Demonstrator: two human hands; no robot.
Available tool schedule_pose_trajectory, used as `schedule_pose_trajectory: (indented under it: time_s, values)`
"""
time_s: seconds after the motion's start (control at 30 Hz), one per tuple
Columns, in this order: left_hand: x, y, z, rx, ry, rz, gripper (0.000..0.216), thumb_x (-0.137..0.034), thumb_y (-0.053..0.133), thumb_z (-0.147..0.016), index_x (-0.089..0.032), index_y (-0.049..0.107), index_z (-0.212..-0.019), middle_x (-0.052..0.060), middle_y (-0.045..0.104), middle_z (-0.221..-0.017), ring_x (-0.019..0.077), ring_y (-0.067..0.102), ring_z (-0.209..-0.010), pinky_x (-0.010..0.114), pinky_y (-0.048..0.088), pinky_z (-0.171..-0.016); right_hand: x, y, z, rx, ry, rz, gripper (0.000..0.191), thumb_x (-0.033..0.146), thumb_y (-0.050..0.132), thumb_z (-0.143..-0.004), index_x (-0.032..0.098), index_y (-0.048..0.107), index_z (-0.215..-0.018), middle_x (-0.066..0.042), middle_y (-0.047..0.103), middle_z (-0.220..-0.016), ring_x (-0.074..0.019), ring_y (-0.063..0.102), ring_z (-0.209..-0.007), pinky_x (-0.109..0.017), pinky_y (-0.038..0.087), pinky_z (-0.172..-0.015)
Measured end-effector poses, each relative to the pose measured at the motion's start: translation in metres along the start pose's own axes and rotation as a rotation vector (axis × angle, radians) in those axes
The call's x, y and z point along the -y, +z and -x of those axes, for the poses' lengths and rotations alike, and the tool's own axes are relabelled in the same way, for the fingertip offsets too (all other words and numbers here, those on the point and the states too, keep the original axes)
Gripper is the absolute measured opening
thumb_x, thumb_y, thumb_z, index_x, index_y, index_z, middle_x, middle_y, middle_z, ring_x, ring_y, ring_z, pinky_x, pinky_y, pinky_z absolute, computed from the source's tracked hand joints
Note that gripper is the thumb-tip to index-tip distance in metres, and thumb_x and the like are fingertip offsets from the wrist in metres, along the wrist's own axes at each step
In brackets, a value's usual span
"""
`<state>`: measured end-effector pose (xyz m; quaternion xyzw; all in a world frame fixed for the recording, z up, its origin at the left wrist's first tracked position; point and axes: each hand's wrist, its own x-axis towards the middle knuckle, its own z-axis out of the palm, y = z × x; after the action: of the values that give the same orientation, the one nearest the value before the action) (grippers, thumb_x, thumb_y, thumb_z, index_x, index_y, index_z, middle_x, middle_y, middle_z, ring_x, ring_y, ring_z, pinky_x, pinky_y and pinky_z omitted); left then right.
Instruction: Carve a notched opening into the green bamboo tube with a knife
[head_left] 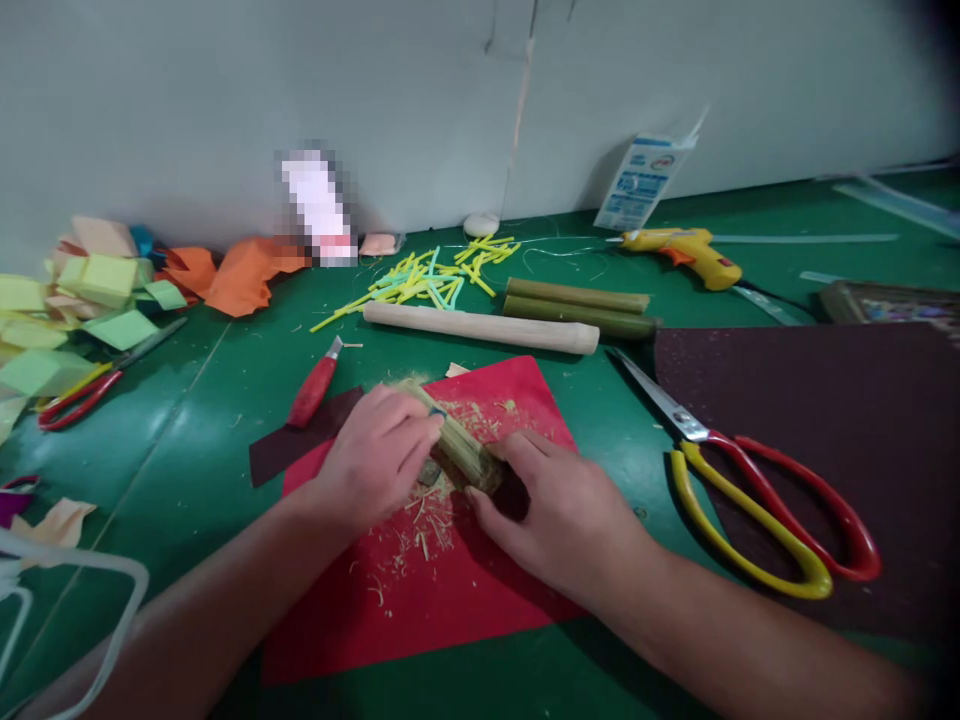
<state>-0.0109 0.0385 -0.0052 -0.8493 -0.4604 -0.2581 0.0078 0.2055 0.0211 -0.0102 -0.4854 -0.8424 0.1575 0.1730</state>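
Over a red sheet (pixel 480 590) on the green table, both my hands close on a short green bamboo piece (pixel 459 445). My left hand (pixel 375 455) curls over its far end, fingers pressed together, with a small dark thing partly hidden under them. My right hand (pixel 559 510) grips the near end. Pale shavings (pixel 420 530) lie scattered on the red sheet below the bamboo.
Red-and-yellow scissors (pixel 757 500) lie on a dark sheet (pixel 825 420) at the right. A red-handled knife (pixel 315 385), a wooden rod (pixel 480 326), two bamboo sticks (pixel 577 308), a yellow glue gun (pixel 686 252), coloured strips (pixel 427 280) and paper scraps (pixel 97 300) lie behind and left.
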Motion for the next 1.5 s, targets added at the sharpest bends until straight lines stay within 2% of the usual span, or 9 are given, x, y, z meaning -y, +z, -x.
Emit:
schedule_pose_trajectory:
  time_s: [0.13, 0.23, 0.37, 0.5, 0.63, 0.73, 1.0, 1.3, 1.5]
  values:
    - [-0.001, -0.002, -0.001, -0.058, -0.031, -0.038, 0.014, -0.018, 0.050, -0.086, -0.017, 0.063, -0.084, 0.005, 0.059, -0.082, 0.0174, 0.050, -0.079, 0.035, 0.042, -0.073, 0.000, 0.000, 0.001, -0.010, 0.009, -0.004, 0.018, 0.037, 0.054, -0.076, 0.020, 0.049, -0.077, -0.002, 0.059, -0.072, -0.0151, 0.054, -0.062, -0.027, 0.030, -0.052]
    - [-0.004, -0.002, -0.002, 0.015, 0.041, 0.017, 0.013, -0.017, 0.050, -0.085, -0.016, 0.063, -0.088, 0.005, 0.060, -0.082, 0.0174, 0.051, -0.079, 0.034, 0.041, -0.072, -0.001, 0.000, 0.000, 0.018, 0.014, -0.018, 0.018, 0.037, 0.055, -0.076, 0.020, 0.049, -0.078, -0.001, 0.059, -0.072, -0.0152, 0.054, -0.062, -0.027, 0.030, -0.052]
    - [-0.007, -0.002, -0.003, -0.023, -0.035, -0.018, 0.016, -0.019, 0.048, -0.087, -0.016, 0.064, -0.085, 0.006, 0.060, -0.083, 0.0182, 0.051, -0.080, 0.036, 0.041, -0.074, 0.000, 0.000, -0.001, 0.010, 0.034, -0.029, 0.018, 0.037, 0.056, -0.075, 0.020, 0.049, -0.078, -0.001, 0.059, -0.073, -0.0153, 0.054, -0.063, -0.027, 0.032, -0.053]
    - [-0.008, -0.003, -0.004, 0.076, 0.040, 0.023, 0.019, -0.019, 0.045, -0.088, -0.017, 0.063, -0.083, 0.005, 0.060, -0.083, 0.0177, 0.052, -0.078, 0.035, 0.040, -0.072, 0.001, 0.000, -0.002, 0.024, 0.029, -0.032, 0.017, 0.036, 0.056, -0.074, 0.020, 0.049, -0.078, -0.001, 0.059, -0.072, -0.0157, 0.055, -0.063, -0.027, 0.032, -0.053]
    - [-0.005, -0.004, -0.003, -0.046, -0.064, -0.054, 0.016, -0.019, 0.049, -0.086, -0.016, 0.064, -0.081, 0.006, 0.059, -0.081, 0.0181, 0.050, -0.078, 0.035, 0.041, -0.072, 0.000, 0.001, -0.002, 0.010, 0.038, -0.021, 0.017, 0.035, 0.056, -0.074, 0.020, 0.049, -0.080, 0.000, 0.060, -0.072, -0.0158, 0.055, -0.064, -0.027, 0.032, -0.053]
    - [-0.005, -0.003, -0.002, 0.052, 0.036, 0.026, 0.015, -0.019, 0.051, -0.085, -0.017, 0.064, -0.090, 0.005, 0.061, -0.084, 0.0176, 0.051, -0.080, 0.034, 0.041, -0.073, -0.001, 0.002, 0.000, 0.010, 0.019, 0.001, 0.018, 0.036, 0.056, -0.074, 0.021, 0.049, -0.079, 0.000, 0.059, -0.072, -0.0157, 0.055, -0.063, -0.027, 0.031, -0.052]
    - [0.011, -0.009, -0.005, -0.044, -0.069, -0.116, 0.016, -0.018, 0.049, -0.087, -0.016, 0.065, -0.084, 0.005, 0.060, -0.082, 0.0170, 0.051, -0.078, 0.035, 0.042, -0.076, -0.002, 0.003, 0.000, -0.076, -0.054, 0.179, 0.014, 0.035, 0.054, -0.076, 0.021, 0.051, -0.077, 0.000, 0.057, -0.072, -0.0170, 0.054, -0.062, -0.030, 0.030, -0.051]
    - [0.015, -0.007, 0.001, -0.079, -0.080, -0.087, 0.014, -0.016, 0.053, -0.085, -0.015, 0.065, -0.091, 0.005, 0.059, -0.084, 0.0162, 0.051, -0.079, 0.032, 0.043, -0.074, -0.007, -0.006, -0.004, -0.085, -0.116, 0.192, 0.019, 0.026, 0.058, -0.073, 0.018, 0.059, -0.090, -0.007, 0.059, -0.095, -0.0241, 0.054, -0.085, -0.036, 0.043, -0.071]
    - [0.006, -0.006, -0.001, -0.074, -0.095, -0.088, 0.015, -0.018, 0.052, -0.085, -0.015, 0.065, -0.091, 0.006, 0.060, -0.085, 0.0170, 0.051, -0.081, 0.033, 0.043, -0.076, -0.006, -0.003, -0.002, -0.065, -0.136, 0.047, 0.017, 0.032, 0.053, -0.080, 0.017, 0.056, -0.088, -0.007, 0.059, -0.088, -0.0224, 0.055, -0.085, -0.035, 0.043, -0.072]
